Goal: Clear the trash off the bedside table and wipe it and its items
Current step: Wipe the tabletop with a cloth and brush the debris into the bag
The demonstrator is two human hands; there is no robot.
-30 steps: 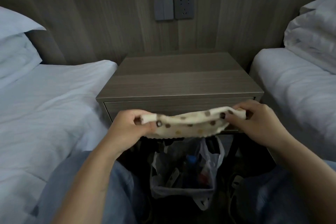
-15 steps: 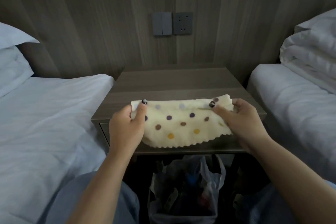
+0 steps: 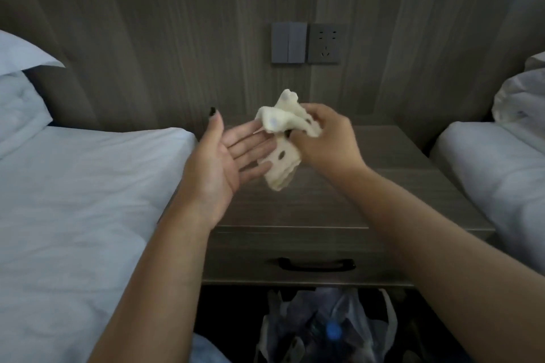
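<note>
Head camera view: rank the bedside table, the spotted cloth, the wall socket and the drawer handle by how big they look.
1. bedside table
2. spotted cloth, bunched up and nearer the camera, so flattered
3 and 4. wall socket and drawer handle: too alike to rank.

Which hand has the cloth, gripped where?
The right hand grips the bunched dotted cloth around its middle; the left hand lies open, fingers against it.

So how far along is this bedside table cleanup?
The bedside table top shows no trash, and a bagged bin below holds rubbish, so clearing looks done. The right hand grips a bunched dotted cloth above the table; the left hand is open beside it. Wiping seems left; no items are visible to wipe.
</note>
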